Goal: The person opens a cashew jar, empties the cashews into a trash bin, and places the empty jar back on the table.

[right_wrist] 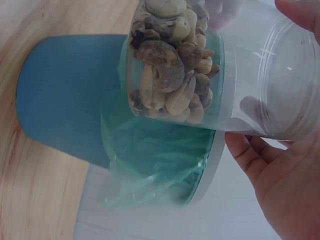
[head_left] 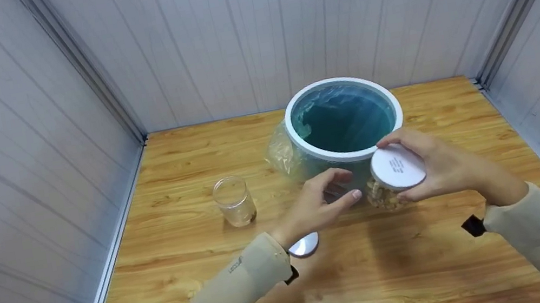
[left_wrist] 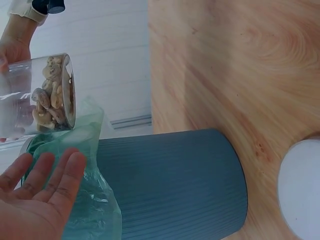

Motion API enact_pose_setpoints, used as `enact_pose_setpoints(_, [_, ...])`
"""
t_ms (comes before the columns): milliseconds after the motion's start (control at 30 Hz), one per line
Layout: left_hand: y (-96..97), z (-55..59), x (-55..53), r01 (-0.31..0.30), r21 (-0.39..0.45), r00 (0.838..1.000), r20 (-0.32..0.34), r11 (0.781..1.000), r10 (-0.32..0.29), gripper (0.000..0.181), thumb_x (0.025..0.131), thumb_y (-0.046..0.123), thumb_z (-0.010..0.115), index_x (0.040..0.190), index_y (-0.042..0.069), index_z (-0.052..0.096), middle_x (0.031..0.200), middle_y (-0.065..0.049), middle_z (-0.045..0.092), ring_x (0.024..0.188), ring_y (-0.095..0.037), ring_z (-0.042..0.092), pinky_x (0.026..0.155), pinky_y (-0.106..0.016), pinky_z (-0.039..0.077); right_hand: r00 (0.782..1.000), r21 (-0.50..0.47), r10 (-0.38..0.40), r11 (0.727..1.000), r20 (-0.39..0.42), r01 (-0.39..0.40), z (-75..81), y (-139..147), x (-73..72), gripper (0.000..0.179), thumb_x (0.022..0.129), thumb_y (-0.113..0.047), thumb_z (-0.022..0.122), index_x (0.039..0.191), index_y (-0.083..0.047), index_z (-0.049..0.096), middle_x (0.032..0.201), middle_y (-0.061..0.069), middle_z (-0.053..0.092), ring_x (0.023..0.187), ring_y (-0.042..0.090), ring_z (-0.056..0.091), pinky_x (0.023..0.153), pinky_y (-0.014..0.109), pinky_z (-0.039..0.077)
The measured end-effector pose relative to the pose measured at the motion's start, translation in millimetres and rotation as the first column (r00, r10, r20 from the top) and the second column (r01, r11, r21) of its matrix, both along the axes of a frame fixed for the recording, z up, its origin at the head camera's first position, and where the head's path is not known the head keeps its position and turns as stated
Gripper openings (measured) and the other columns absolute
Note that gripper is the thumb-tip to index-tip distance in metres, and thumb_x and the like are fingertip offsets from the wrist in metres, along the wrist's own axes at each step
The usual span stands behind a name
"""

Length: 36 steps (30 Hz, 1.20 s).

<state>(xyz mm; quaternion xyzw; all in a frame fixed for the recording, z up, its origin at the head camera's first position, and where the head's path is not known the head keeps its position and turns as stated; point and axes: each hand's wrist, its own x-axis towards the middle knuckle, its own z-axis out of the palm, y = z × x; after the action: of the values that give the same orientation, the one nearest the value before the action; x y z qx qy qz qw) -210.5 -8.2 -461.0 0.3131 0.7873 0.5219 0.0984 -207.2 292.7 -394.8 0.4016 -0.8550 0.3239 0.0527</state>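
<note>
My right hand [head_left: 440, 167] grips a clear jar [right_wrist: 245, 75] around its upper part, by the white lid [head_left: 397, 166] with small print. Cashews [right_wrist: 170, 65] fill the jar's lower portion. It is held off the table, at the right front of a blue-green bin [left_wrist: 170, 185] lined with a thin green bag [right_wrist: 155, 150]. My left hand [head_left: 320, 203] hovers in front of the bin, holding nothing, fingers apart and slightly bent, to the left of the jar. Beneath the left wrist, a round white lid [head_left: 304, 245] lies on the table, partly covered by the arm.
An uncapped clear jar [head_left: 233, 201] stands on the wooden table [head_left: 186, 275], left of the bin. Some of the bag [head_left: 282, 150] bulges out over the bin's left side. Pale panel walls [head_left: 250, 34] enclose the table at the back and both sides.
</note>
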Motion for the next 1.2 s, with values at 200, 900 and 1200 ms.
enact_pose_setpoints(200, [3.4,0.7,0.7,-0.008,0.013,1.000,-0.003,1.000,0.008,0.049,0.107,0.039,0.067,0.144,0.007,0.063,0.140,-0.010,0.070,0.117,-0.013,0.070,0.102,-0.030,0.060,0.996,-0.036,0.069,0.997,-0.063,-0.072,-3.6,-10.8,0.3,0.091,0.065,-0.018,0.102,0.142,-0.001,0.057,0.131,0.010,0.066,0.111,0.014,0.059,0.094,0.014,0.048])
enact_pose_setpoints(900, [3.3,3.3,2.2,-0.008,0.050,0.995,0.103,0.999,0.003,0.050,0.110,0.048,0.060,0.149,0.017,0.058,0.144,-0.002,0.066,0.117,-0.012,0.063,0.104,-0.026,0.056,0.993,-0.006,0.095,0.995,-0.072,-0.095,-7.0,-40.9,5.3,0.089,0.073,-0.024,0.101,0.147,-0.002,0.054,0.142,0.012,0.063,0.122,0.020,0.058,0.099,0.026,0.055])
enact_pose_setpoints(1200, [-3.6,-1.5,-1.1,-0.007,0.136,0.994,0.110,0.991,-0.008,0.046,0.109,0.036,0.056,0.145,0.007,0.060,0.138,-0.012,0.066,0.112,-0.013,0.063,0.099,-0.024,0.056,0.996,0.004,0.034,0.999,-0.077,-0.033,-10.5,-50.9,8.3,0.098,0.074,-0.032,0.102,0.152,-0.003,0.050,0.148,0.013,0.059,0.125,0.023,0.058,0.101,0.034,0.058])
